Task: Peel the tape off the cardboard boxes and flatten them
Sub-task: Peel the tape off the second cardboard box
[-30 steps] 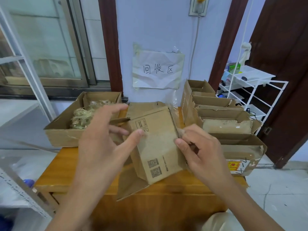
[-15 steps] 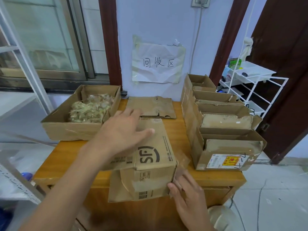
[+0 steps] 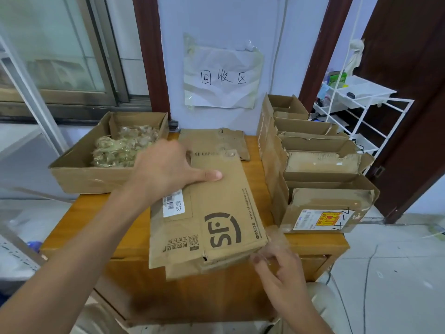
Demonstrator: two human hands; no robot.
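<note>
A flattened brown cardboard box (image 3: 216, 213) with a dark printed logo lies on the wooden table (image 3: 79, 227), its near end hanging over the front edge. My left hand (image 3: 166, 169) presses flat on its far end, thumb stretched out across the cardboard. At the box's near right corner my right hand (image 3: 277, 263) pinches a strip of clear tape (image 3: 277, 237) that rises from the corner. Another flattened box (image 3: 216, 141) lies behind, against the wall.
An open carton (image 3: 79, 174) of crumpled tape scraps stands at the table's back left. Several open cardboard boxes (image 3: 320, 165) fill the right side in a row. A white wire rack (image 3: 361, 109) stands further right, and a paper sign (image 3: 221, 75) hangs on the wall.
The box went from held up between both hands to lying flat on the table. My left hand now presses it down, and my right hand dropped to the near right corner with the tape.
</note>
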